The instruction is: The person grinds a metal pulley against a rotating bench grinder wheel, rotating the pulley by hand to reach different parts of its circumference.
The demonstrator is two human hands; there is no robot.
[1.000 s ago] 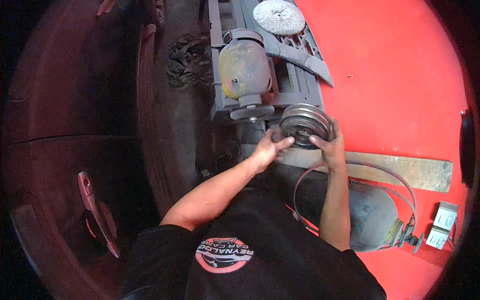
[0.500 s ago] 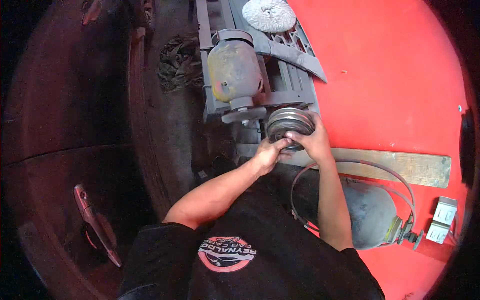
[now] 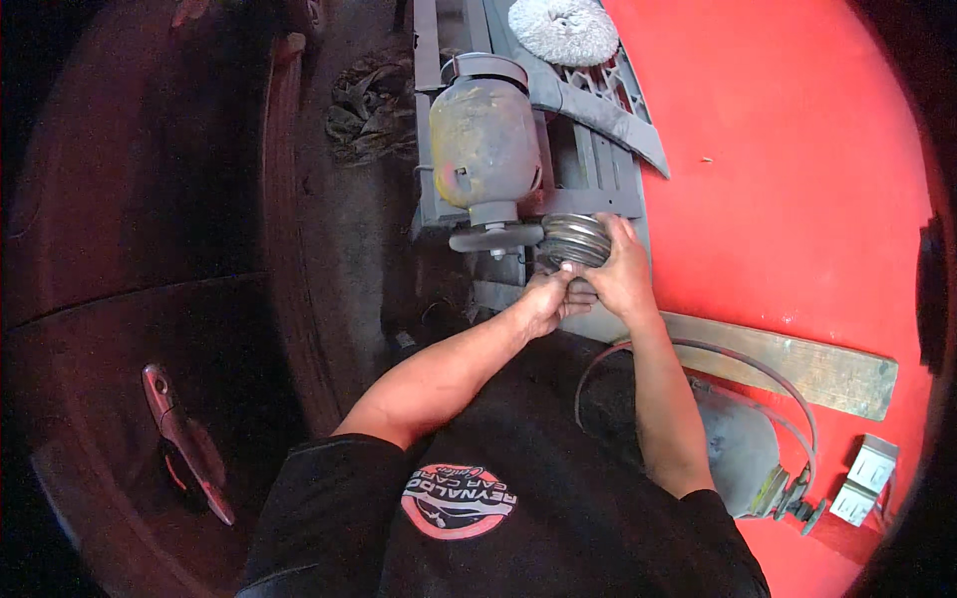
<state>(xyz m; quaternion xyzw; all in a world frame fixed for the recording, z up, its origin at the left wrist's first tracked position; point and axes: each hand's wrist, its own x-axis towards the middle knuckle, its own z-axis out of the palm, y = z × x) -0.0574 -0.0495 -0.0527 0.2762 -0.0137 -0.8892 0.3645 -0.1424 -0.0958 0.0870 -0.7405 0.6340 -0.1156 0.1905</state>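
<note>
A round, grooved metal pulley [image 3: 576, 237] is held in both my hands, its ridged rim facing away from me. My right hand [image 3: 624, 279] wraps around its right side, thumb on the near face. Fingers of my left hand [image 3: 550, 299] close on its lower near edge, with both thumbs close together. Just left of the pulley is the wheel [image 3: 490, 239] of a dusty grey-yellow bench grinder [image 3: 483, 140]. The pulley's rim appears to touch the wheel's right edge; I cannot tell for certain. My palms hide the pulley's underside.
The grinder sits on a grey metal frame [image 3: 588, 202]. A fluffy white pad [image 3: 563, 30] lies behind it. Right are a red surface [image 3: 778, 179], a wooden plank [image 3: 788, 364], a grey tank [image 3: 740, 444] with a hose, and an outlet box [image 3: 865, 478]. A dark car door [image 3: 130, 399] stands left.
My hands have brought the pulley up against or very near the grinder wheel and turned it, so more of its grooved rim shows. The whole view has shifted slightly.
</note>
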